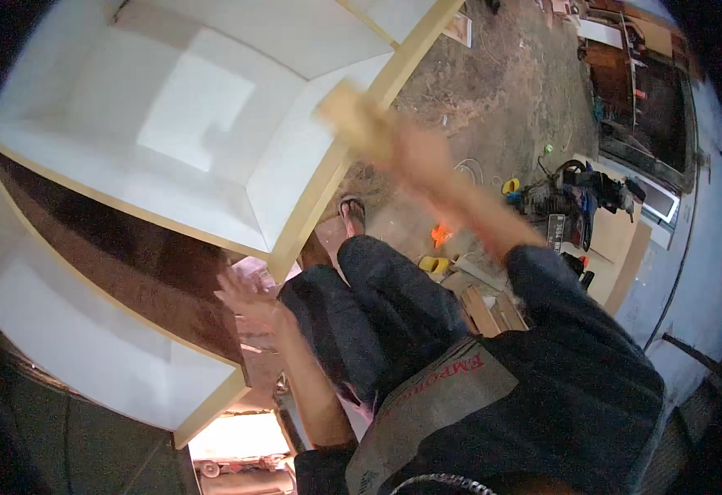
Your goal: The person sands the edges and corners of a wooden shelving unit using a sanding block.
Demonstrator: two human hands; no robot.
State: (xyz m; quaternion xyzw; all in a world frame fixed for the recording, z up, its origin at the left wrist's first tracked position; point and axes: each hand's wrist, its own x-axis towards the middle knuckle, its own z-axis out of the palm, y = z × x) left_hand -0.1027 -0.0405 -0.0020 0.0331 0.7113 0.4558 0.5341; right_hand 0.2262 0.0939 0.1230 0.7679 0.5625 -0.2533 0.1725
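A tan, block-shaped thing (353,120), smeared by motion, is in my right hand (415,148). It lies against or just over the pale wooden front edge (328,181) of a white-lined cabinet (287,124); whether it touches cannot be made out. My right arm reaches far forward. Closer to me, my left hand (250,293) has its fingers spread and holds nothing. It is beside the near corner of the cabinet, by the dark gap to a second white cabinet part (130,330) with a similar pale edge.
My knees (369,305) are close to the cabinet corner. On the floor to the right lie yellow clogs (434,265), an orange object (441,235) and wooden pieces (485,309). Farther right stands a motorcycle (571,206), near a white wall (666,280).
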